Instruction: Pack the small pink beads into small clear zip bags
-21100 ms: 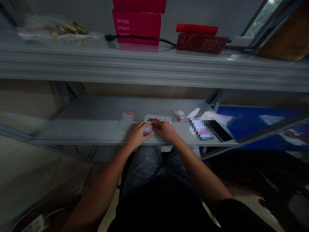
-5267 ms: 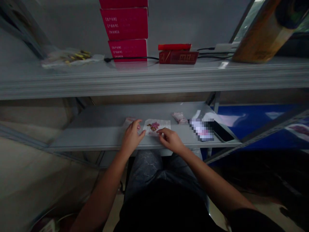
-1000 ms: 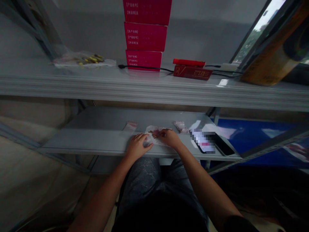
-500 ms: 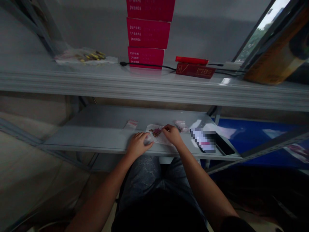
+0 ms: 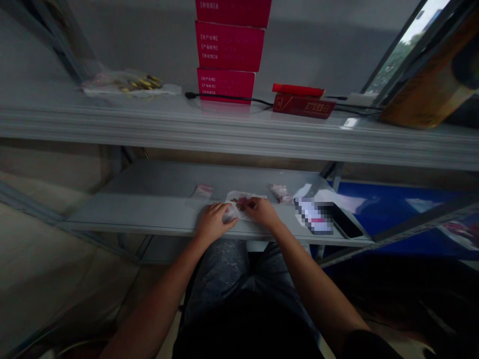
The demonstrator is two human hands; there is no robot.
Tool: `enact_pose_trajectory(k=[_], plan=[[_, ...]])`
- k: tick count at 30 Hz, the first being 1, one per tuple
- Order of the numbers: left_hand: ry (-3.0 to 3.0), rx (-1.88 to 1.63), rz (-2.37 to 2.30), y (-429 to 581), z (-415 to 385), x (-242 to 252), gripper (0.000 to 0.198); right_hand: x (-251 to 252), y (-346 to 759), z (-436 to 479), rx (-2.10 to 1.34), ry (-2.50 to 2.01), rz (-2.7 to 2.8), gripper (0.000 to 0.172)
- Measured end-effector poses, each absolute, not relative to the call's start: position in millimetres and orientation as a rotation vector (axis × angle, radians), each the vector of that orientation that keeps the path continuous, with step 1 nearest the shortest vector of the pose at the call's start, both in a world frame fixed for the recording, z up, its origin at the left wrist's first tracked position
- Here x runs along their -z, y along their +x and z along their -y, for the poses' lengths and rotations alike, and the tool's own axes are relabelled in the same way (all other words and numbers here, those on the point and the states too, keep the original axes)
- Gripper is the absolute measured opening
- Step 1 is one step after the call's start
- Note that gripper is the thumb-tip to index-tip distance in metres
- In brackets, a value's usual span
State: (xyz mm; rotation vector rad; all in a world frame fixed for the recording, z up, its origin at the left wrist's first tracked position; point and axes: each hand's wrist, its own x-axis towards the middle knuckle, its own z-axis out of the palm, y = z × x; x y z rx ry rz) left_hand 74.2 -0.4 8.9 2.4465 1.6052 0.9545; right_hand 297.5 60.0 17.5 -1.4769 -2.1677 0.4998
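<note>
Small pink-brown pieces (image 5: 239, 204) lie heaped on white sheet (image 5: 244, 215); left hand (image 5: 213, 223) grips translucent plastic (image 5: 229, 214); right hand (image 5: 264, 213), grip unclear.

The right hand (image 5: 263, 213) has moved back over the pile of small pieces (image 5: 239, 203). The left hand (image 5: 214, 222) has come off the zip bag (image 5: 202, 193).

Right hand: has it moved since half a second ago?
Yes, left: the right hand has shifted toward the small pieces, its gap from the pink-and-white packet wider than before.
</note>
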Motion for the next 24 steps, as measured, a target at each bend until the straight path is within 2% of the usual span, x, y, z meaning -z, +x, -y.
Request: enact_pose_trajectory(k=[5,13,18,24], plan=[[2.452,-0.938,-1.601,74.1,0.7,-11.2,0.037,-18.1,293.9,-56.9,-0.444,-1.573,2.177,0.021],[2.470,-0.936,-1.593,74.3,1.2,-10.7,0.038,-28.0,303.6,-54.0,-0.413,-1.576,2.206,0.014],[2.478,-0.932,-1.603,73.8,1.8,-11.8,0.038,-24.6,291.1,-56.7,-0.401,-1.601,2.198,0.024],[2.482,-0.923,-1.606,74.7,2.2,-13.6,0.036,-22.2,297.8,-59.5,-0.422,-1.623,2.205,0.019]])
